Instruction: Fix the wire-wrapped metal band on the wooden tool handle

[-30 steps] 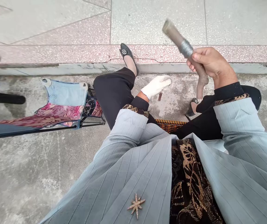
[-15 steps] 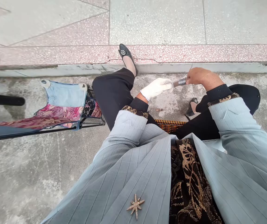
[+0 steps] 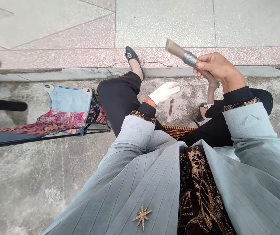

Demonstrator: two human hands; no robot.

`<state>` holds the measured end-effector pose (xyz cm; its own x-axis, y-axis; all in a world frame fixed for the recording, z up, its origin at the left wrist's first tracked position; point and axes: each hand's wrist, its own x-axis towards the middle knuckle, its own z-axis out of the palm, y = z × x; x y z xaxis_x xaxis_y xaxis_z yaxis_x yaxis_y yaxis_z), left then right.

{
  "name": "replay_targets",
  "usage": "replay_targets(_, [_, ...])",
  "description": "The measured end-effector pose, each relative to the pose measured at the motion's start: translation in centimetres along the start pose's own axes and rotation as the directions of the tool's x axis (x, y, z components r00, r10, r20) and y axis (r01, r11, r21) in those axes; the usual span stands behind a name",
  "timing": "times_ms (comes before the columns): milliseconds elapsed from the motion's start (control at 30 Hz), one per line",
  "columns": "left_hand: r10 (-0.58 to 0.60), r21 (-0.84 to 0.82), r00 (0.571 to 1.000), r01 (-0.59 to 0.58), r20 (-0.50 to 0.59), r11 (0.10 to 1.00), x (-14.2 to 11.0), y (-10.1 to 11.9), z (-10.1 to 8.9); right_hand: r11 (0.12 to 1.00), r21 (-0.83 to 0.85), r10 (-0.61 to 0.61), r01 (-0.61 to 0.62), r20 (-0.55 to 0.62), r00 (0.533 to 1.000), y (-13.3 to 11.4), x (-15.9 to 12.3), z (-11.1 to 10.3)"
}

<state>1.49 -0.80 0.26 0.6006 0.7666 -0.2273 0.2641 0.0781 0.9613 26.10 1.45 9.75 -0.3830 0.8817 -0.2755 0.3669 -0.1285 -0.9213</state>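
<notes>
My right hand (image 3: 214, 67), bare, grips a bent wooden stick (image 3: 176, 49) wound with silvery wire around its middle. Its thick pale end points up and left, while the crooked tail hangs below my palm. Lower and to the left, my left hand (image 3: 165, 92) wears a white glove, its fingers closed together. Something whitish and rounded, hard to make out against the pale ground, shows at the fingertips. A short brown stick-like piece (image 3: 171, 107) juts down under the glove; whether the fingers hold it is unclear.
A folding chair (image 3: 64, 107) with blue and red floral fabric stands at left, near a dark pole (image 3: 5, 104). The woven seat edge (image 3: 179, 130) shows between my legs. Ahead runs a low step edge (image 3: 169, 71) with pink terrazzo above it.
My right hand swung the wire-bound stick down to the left hand's fingertips, then raised it again. The left hand stayed nearly in place, while the brown piece below it changed its tilt.
</notes>
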Motion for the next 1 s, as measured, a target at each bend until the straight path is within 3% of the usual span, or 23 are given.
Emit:
replay_targets(67, [0.007,-0.04,0.992,-0.001,0.129,0.999,-0.3,-0.1,0.1,0.996,-0.025,0.076,-0.08,-0.138,0.987,0.9,0.9,0.4])
replay_targets(133, [0.028,-0.036,0.972,-0.02,0.234,0.999,-0.4,-0.3,0.1,0.947,-0.237,0.172,-0.215,-0.188,0.967,2.1,2.1,0.8])
replay_targets(233, [0.025,0.059,0.965,-0.041,0.26,0.997,-0.2,-0.6,0.0,0.704,-0.657,0.187,-0.268,-0.193,0.963,4.1,3.7,1.4])
replay_targets(300, [0.017,0.152,0.975,-0.052,0.222,0.987,-0.1,-0.7,0.0,0.553,-0.791,0.244,-0.263,-0.149,0.958,4.9,4.1,1.8])
replay_targets(367, [0.021,0.225,0.982,-0.063,0.186,0.972,-0.1,-0.5,0.1,0.455,-0.862,0.379,-0.225,-0.042,0.925,4.9,4.0,2.3])
replay_targets(433, [0.025,0.26,0.988,-0.064,0.153,0.964,-0.1,-0.2,0.2,0.426,-0.892,0.546,-0.153,0.119,0.829,4.0,3.3,2.9])
replay_targets(467, [0.027,0.262,0.991,-0.061,0.131,0.963,-0.2,-0.2,0.2,0.442,-0.889,0.62,-0.118,0.208,0.756,3.3,2.8,3.2])
replay_targets(533, [0.037,0.23,0.996,-0.054,0.081,0.972,-0.1,-0.3,0.2,0.59,-0.804,0.653,-0.071,0.424,0.627,1.7,1.8,3.3])
replay_targets(567, [0.046,0.189,0.997,-0.056,0.056,0.98,-0.1,-0.4,0.2,0.679,-0.732,0.613,-0.058,0.522,0.592,1.0,1.4,3.2])
replay_targets(600, [0.05,0.13,0.998,-0.054,0.033,0.99,0.0,-0.6,0.1,0.756,-0.649,0.549,-0.08,0.563,0.618,0.5,1.0,2.9])
replay_targets(667, [0.039,-0.035,0.999,-0.04,-0.018,0.999,0.2,-1.1,0.0,0.889,-0.444,0.357,-0.112,0.519,0.777,-0.2,0.5,2.0])
replay_targets(733, [0.027,-0.165,0.999,-0.033,-0.038,0.986,0.4,-1.4,-0.1,0.959,-0.267,0.18,-0.094,0.319,0.93,-0.3,0.3,1.1])
replay_targets(767, [0.026,-0.194,0.999,-0.032,-0.036,0.98,0.4,-1.5,-0.1,0.974,-0.212,0.123,-0.077,0.212,0.97,-0.1,0.3,0.7])
replay_targets(867, [0.037,-0.169,0.999,-0.034,0.015,0.985,0.3,-1.3,0.0,0.983,-0.17,0.074,-0.067,0.034,0.997,0.3,0.6,0.6])
replay_targets(1000, [0.069,-0.059,0.994,-0.064,0.083,0.996,0.1,-1.0,0.1,0.97,-0.213,0.117,-0.114,0.003,0.993,0.3,0.7,1.6])
